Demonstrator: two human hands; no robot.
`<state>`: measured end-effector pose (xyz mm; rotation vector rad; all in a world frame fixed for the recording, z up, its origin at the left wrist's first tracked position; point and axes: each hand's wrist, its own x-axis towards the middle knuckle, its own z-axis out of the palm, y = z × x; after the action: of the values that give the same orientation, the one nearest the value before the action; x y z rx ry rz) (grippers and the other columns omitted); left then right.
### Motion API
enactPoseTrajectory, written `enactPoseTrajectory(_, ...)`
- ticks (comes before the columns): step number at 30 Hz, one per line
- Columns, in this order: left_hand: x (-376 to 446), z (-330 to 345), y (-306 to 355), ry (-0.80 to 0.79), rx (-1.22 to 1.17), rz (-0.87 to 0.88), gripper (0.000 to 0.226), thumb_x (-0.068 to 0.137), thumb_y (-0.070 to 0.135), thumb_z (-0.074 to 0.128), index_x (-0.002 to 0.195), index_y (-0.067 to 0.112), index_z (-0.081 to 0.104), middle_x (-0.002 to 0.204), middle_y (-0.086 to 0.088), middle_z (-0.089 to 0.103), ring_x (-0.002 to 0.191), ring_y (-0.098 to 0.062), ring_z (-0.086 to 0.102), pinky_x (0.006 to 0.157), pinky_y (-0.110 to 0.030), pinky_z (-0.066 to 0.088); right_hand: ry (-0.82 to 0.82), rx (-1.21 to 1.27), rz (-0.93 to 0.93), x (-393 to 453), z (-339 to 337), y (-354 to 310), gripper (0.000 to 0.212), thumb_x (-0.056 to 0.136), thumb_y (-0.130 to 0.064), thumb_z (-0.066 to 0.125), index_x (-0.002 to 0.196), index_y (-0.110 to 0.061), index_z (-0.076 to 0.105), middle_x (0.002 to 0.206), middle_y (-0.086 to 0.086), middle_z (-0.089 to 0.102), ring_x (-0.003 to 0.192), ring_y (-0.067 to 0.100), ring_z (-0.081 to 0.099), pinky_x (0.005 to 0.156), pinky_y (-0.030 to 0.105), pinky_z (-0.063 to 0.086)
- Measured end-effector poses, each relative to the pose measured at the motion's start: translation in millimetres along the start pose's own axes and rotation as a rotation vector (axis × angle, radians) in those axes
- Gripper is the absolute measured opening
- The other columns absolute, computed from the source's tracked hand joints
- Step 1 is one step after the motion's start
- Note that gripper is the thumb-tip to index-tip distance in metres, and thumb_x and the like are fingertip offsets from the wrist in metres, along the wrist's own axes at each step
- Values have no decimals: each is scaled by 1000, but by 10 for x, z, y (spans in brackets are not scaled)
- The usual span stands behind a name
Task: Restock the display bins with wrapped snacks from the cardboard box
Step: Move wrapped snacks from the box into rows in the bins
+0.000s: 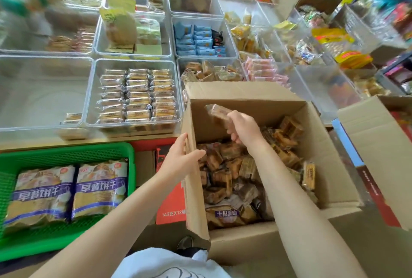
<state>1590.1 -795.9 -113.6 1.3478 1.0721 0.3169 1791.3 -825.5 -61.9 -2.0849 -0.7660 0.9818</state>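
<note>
Right hand (242, 127) is raised above the open cardboard box (249, 108), fingers curled round a wrapped snack (217, 110) held up against the box's far inner wall, forearm reaching in from the near right. Left hand (181, 155) grips the box's left flap (194, 188), thumb outside and fingers over its edge, arm stretched forward from the near left. Inside the box lies a loose heap of brown wrapped snacks (240, 173). Beyond it, clear display bins (133, 63) cover the surface; the one just left of the box holds neat rows of wrapped biscuits, and farther bins hold blue, yellow and pink packets. At near left, a green basket (66, 150) carries two large biscuit bags. More cardboard boxes stand to the right, with blurred shelves of goods at far right.
</note>
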Motion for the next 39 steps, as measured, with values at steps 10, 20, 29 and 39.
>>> enactPoseTrajectory(10,-134,-1563,437,-38,-202,285,28,96,28,65,124,30,59,99,2,75,90,-16,72,70,-28,61,-345,134,-102,-462,1220,-1064,61,105,-52,31,107,-3,67,76,19,67,63,32,62,54,32,52)
enactPoseTrajectory(20,92,-3512,-397,189,-78,144,44,104,51,27,120,20,54,99,0,62,88,-15,61,71,-21,47,-582,-371,-344,-134,3596,-1934,32,107,-39,42,122,-15,59,98,7,68,75,10,62,67,25,52)
enactPoseTrajectory(29,708,-4438,-1433,240,979,11,87,85,69,0,127,27,64,120,0,68,117,-23,56,107,-44,27,-296,-723,-442,1031,4610,-2118,30,98,-15,59,128,-16,52,121,6,55,111,23,52,99,37,43)
enactPoseTrajectory(39,785,-4421,-1508,209,1092,29,76,95,66,7,108,30,72,110,4,70,109,-22,57,103,-45,29,-470,-1170,-372,1483,5161,-1576,62,93,8,41,151,-14,37,144,13,50,131,32,46,110,42,35)
